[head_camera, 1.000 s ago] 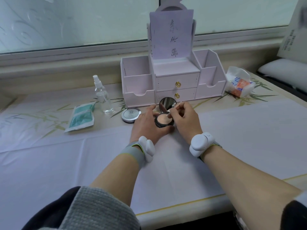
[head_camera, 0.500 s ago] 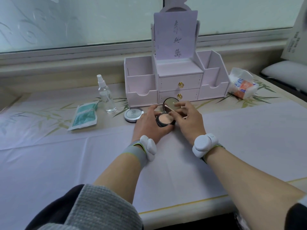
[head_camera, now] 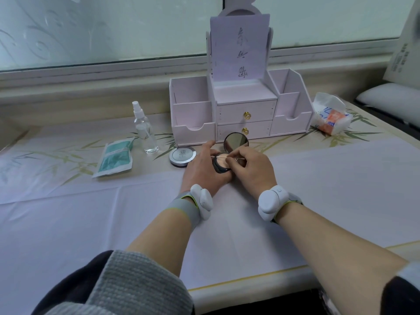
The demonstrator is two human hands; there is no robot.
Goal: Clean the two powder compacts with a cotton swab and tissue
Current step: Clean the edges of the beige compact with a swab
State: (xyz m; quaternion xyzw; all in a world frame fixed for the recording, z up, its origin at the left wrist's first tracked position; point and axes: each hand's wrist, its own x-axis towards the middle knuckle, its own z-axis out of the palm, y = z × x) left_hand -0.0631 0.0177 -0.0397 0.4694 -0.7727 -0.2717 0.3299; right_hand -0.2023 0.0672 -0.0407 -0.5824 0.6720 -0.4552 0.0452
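Note:
An open black powder compact [head_camera: 221, 165] sits on the table with its round mirror lid [head_camera: 235, 142] raised. My left hand [head_camera: 203, 170] grips its base from the left. My right hand [head_camera: 252, 171] pinches a cotton swab [head_camera: 223, 157] that lies nearly level across the beige powder, its left tip at the pan's far left edge. A second compact [head_camera: 182, 156], closed, with a silver lid, lies just left of my left hand. A tissue pack [head_camera: 329, 117] stands at the far right.
A pale pink desk organiser [head_camera: 241, 110] with two drawers stands right behind the compacts. A clear spray bottle [head_camera: 145, 130] and a teal wipe packet [head_camera: 116, 159] lie to the left. White paper [head_camera: 91, 214] covers the near table. The window sill runs along the back.
The swab has come down from the mirror lid to the powder pan and now lies flatter. My left hand keeps its hold on the compact base.

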